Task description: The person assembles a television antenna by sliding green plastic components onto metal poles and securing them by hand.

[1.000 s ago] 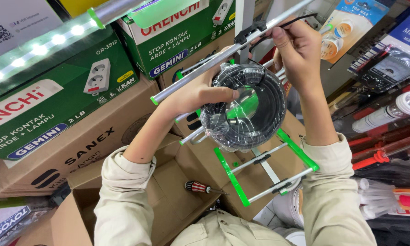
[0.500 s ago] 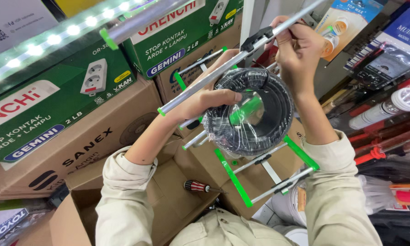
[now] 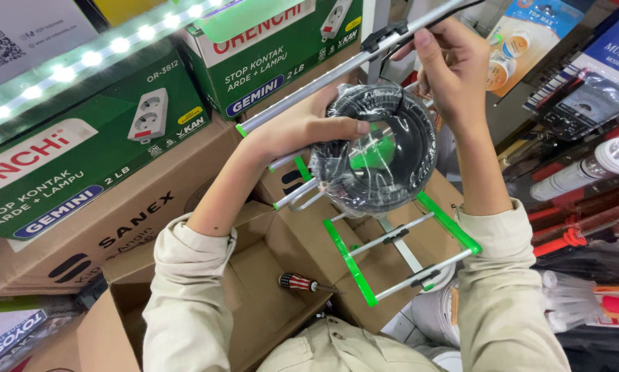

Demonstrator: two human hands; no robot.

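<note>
From the head view, our left hand (image 3: pixel 302 131) grips the black cable coil (image 3: pixel 378 155), wrapped in clear plastic, thumb pressed across its top, at centre. Our right hand (image 3: pixel 454 69) pinches the metal antenna rod (image 3: pixel 309 93) at the far side above the coil. Nearer, a screwdriver (image 3: pixel 299 282) lies in an open cardboard box (image 3: pixel 254 303).

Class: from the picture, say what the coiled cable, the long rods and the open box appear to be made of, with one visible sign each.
Coiled cable: black, rubbery jacket under clear plastic wrap; glossy wrinkled highlights.
Long rods: probably aluminium tubing; pale matte silver, green plastic end caps.
Open box: brown corrugated cardboard, dull surface with folded flaps.
</note>
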